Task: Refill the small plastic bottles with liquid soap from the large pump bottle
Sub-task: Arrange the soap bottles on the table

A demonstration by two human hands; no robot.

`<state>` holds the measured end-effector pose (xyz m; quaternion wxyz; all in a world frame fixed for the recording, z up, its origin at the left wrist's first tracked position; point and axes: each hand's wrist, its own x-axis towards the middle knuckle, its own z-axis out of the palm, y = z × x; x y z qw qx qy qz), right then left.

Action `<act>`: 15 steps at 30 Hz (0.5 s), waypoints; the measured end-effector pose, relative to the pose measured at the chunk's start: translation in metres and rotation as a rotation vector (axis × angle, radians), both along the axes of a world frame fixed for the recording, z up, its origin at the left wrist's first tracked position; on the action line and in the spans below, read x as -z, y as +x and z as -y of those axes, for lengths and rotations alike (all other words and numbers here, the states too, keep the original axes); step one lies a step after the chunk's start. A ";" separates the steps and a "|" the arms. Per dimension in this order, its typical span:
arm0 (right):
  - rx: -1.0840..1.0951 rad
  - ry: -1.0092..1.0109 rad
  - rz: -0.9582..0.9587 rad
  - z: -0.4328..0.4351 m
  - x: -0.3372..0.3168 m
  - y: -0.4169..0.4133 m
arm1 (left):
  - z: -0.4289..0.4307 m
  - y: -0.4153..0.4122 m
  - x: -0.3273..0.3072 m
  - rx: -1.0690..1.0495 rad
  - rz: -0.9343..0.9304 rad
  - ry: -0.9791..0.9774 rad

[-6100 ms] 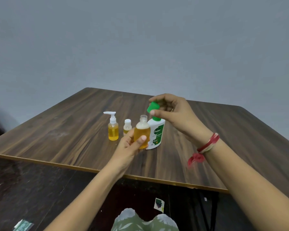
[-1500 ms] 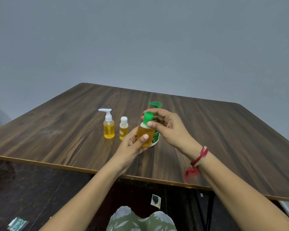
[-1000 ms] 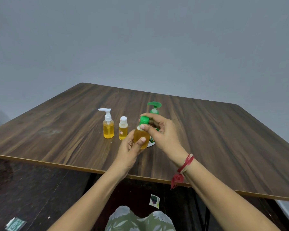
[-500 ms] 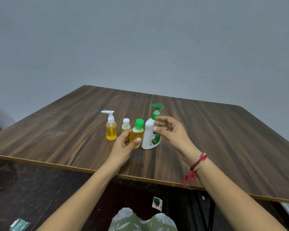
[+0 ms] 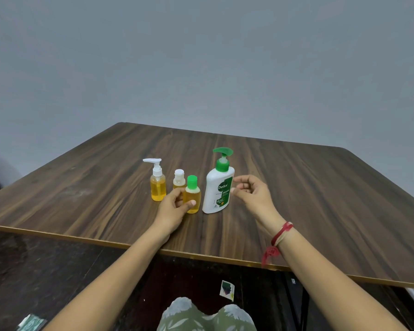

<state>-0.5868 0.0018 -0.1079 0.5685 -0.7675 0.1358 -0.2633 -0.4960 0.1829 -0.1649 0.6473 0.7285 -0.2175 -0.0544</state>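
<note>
On the dark wood-grain table (image 5: 320, 187), four bottles were lined up in a row near the front edge. At the far left of the row a clear pump bottle (image 5: 157, 188) with a white pump head was stood upright, filled with amber liquid. Just to its right and slightly farther back, a small white-capped bottle (image 5: 179, 179) was partly hidden behind the left hand (image 5: 173, 207). That hand was wrapped round the green-capped bottle (image 5: 193, 195), with the thumb laid across its near face and the fingers curled behind it. This bottle was stood upright on the table, capped, and filled with amber liquid almost to the shoulder. Immediately to its right the white Dettol pump bottle (image 5: 219, 187) was stood upright with its green pump in place. The right hand (image 5: 253, 194) was held just beside the Dettol bottle, fingers loosely curled and slightly apart, with nothing grasped; whether a fingertip met the bottle could not be told. A red thread bracelet (image 5: 281, 235) was worn on the right wrist.
</note>
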 end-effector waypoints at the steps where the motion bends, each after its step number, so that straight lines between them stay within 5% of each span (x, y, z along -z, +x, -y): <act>1: 0.002 -0.007 -0.010 0.001 0.002 0.000 | 0.001 0.000 -0.001 -0.001 -0.003 -0.004; 7: 0.008 0.010 -0.044 0.007 0.008 -0.005 | -0.001 -0.006 0.003 -0.120 0.000 -0.044; 15: -0.010 -0.037 -0.072 0.007 0.000 -0.024 | -0.012 -0.032 -0.016 -0.269 0.271 -0.017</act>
